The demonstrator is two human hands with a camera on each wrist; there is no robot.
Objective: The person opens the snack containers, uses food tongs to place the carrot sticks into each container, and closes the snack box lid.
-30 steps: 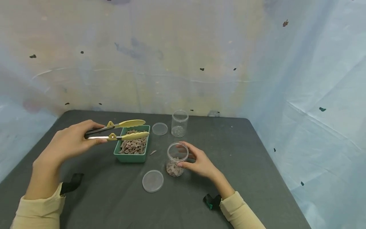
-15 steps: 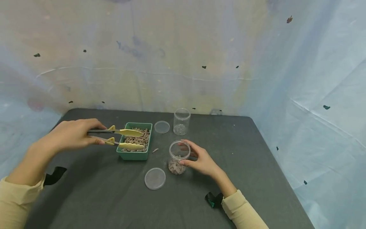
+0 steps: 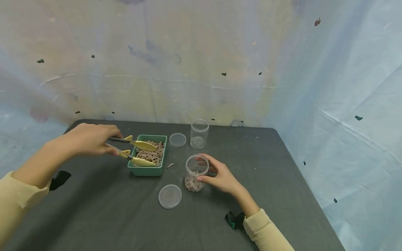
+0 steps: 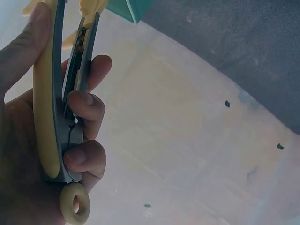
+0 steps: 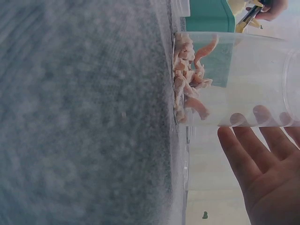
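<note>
Behind the dark table [image 3: 267, 195] hangs a pale sheet [image 3: 201, 52]; I follow both hands from a distance. The left hand [image 3: 91, 139] grips the yellow-tipped tongs [image 3: 145, 145], thumb on one arm and fingers curled at the other, perhaps so that the tips can spread. They stand apart over the green tray [image 3: 146, 172] of brown pieces [image 3: 152, 153]; I cannot tell if they touch these. The right hand [image 3: 220, 177] holds the near jar [image 3: 197, 165] between thumb and fingers, probably for steadiness; it stands upright, uncovered, with pieces inside. The near lid [image 3: 170, 196] lies flat beside it. Farther back, the far lid [image 3: 177, 139] lies beside the far jar [image 3: 199, 132]. One loose piece [image 3: 170, 165] rests between tray and near jar.
</note>
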